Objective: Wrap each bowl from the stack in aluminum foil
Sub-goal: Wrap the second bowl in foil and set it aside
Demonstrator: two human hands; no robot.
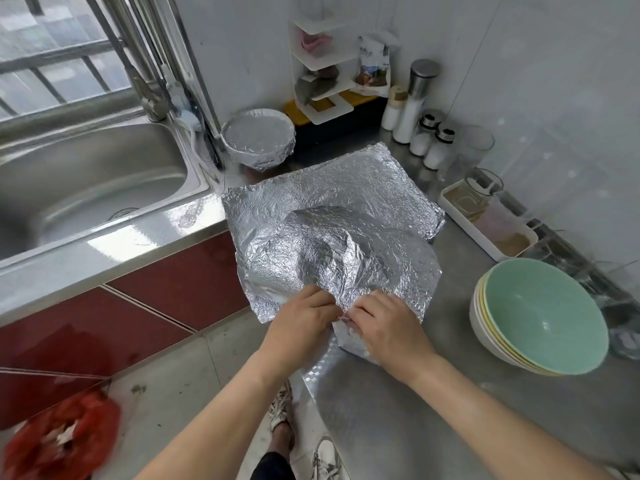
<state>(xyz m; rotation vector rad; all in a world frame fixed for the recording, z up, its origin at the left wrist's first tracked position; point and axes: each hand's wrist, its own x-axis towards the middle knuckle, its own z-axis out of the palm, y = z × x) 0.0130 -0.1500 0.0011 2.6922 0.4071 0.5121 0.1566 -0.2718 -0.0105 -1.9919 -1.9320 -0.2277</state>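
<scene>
1. Left hand (304, 318) sits at the near edge of the crumpled foil sheet (311, 254), fingers curled and pinching the foil.
2. Just beside it, almost touching at the fingertips, the right hand (384, 327) also has its fingers curled into the same near edge and grips the foil.
3. The crumpled foil sheet lies on the steel counter (450, 410), rising over a rounded bulge in its middle. Whatever is under the bulge is hidden.
4. A second, flatter foil sheet (363, 174) lies farther back on the counter, partly under the crumpled one.
5. A foil-wrapped bowl (258, 140) stands upright at the back of the counter, beyond both sheets and near the sink (86, 174).
6. The stack of bowls (540, 317) stands to the right of the foil, apart from it. Its top bowl is green inside, with yellow and white rims below.
7. Behind the stack, a white tray (485, 237) lies along the wall and holds a glass.
8. Several shakers (429, 140) with white contents stand in the back corner, next to a white rack (322, 64).
9. A tap (152, 102) stands behind the sink, by the window.
10. On the floor at lower left there is a red bag (59, 438), blurred.
</scene>
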